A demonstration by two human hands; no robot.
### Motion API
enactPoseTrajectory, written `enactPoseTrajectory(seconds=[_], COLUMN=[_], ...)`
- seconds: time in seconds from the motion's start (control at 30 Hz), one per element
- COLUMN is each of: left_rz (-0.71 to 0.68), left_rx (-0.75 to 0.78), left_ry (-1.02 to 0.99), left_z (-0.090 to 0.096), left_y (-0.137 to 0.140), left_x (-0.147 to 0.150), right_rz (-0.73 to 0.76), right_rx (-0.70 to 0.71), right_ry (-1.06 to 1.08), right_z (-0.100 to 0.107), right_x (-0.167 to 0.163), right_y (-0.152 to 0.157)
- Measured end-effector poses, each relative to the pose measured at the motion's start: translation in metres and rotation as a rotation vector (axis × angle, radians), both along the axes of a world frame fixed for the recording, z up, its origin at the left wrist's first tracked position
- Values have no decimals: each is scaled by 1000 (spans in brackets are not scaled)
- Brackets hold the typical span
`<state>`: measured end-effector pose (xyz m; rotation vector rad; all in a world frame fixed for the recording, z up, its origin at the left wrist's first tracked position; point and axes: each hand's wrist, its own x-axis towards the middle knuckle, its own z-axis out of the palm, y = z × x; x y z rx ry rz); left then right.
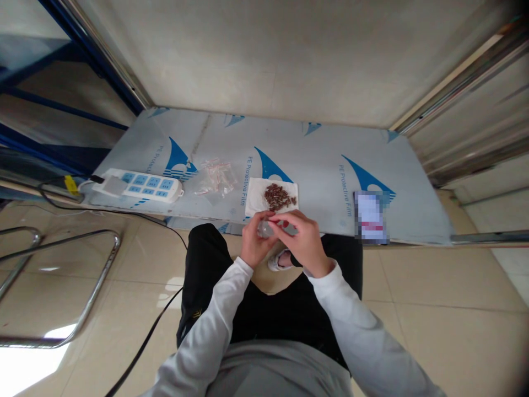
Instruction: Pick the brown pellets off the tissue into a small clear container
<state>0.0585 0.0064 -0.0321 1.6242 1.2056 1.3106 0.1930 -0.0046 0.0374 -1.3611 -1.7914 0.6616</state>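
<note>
My left hand (pixel 253 241) and my right hand (pixel 303 238) come together just in front of the table's edge. Between their fingertips is a small clear plastic bag (pixel 265 227), pinched from both sides. Whether anything lies inside it is too small to make out. Right beyond my fingers, a heap of small reddish-brown, rod-like pieces (pixel 279 197) rests on a white paper sheet (pixel 254 198). Left of the sheet lies a loose pile of small clear zip bags (pixel 217 179) with red lines.
A white power strip (pixel 151 186) with blue sockets sits at the table's left, its black cable (pixel 144 331) running down. A phone-like device (pixel 371 216), blurred out, lies at the right front edge of the film-covered table (pixel 322 157). A metal-tube chair (pixel 111 259) stands left.
</note>
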Motion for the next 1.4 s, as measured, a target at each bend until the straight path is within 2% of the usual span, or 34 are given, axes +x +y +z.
enactPoseTrajectory(seconds=[0.1,0.17,0.27,0.33,0.4,0.47,0.57,0.8,1.03,1.17,1.3,1.4], left_rz=[-15,-8,22,39,47,49,55,67,63,59,68,51], left_rx=[14,14,-3,-14,-19,-21,-28,-38,-53,-48,-36,-18], left_ry=[-8,-3,-1,-6,-13,-16,-7,12,2,-2,-2,9], left_z=[0,1,2,2,2,2,1,1,2,2,2,1], left_y=[0,0,0,0,0,-1,-1,0,-1,-1,1,1], left_x=[0,0,1,2,3,2,1,-1,2,2,0,-1], right_rz=[59,83,-53,-205,-288,-308,-336,-436,-489,-492,-474,-285], right_rx=[55,75,62,26,-48,-116,-143,-187,-211,-216,-176,-23], right_ry=[-85,-58,-14,-107,-257,-357,-393,-441,-455,-449,-413,-291], right_z=[-1,-3,-14,-29,-47,-64,-81,-90,-90,-84,-56,-22], right_x=[-3,2,19,33,44,49,46,33,29,29,32,29], right_y=[-2,1,12,23,35,44,51,55,59,60,41,19])
